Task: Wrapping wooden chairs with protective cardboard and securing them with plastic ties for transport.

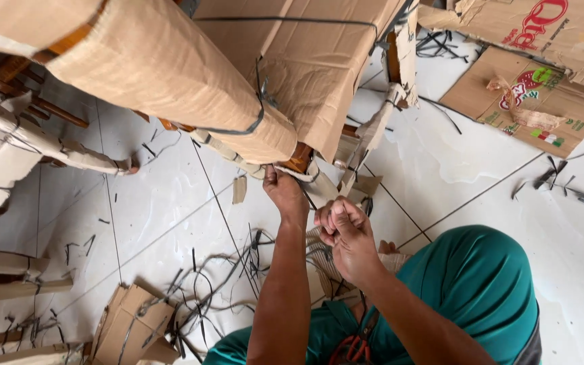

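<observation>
White tiled floor [170, 203], strewn with cut black straps [204, 284], torn cardboard scraps [130, 324] and flattened boxes [542, 101].

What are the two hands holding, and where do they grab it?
The left hand pinches the cardboard wrapping at its lower end, by a dark strap. The right hand is a closed fist; what it grips cannot be told.

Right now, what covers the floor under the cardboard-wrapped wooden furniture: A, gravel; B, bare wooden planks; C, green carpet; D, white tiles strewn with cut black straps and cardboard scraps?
D: the white floor tiles lie littered with cut black straps and cardboard scraps.
</observation>
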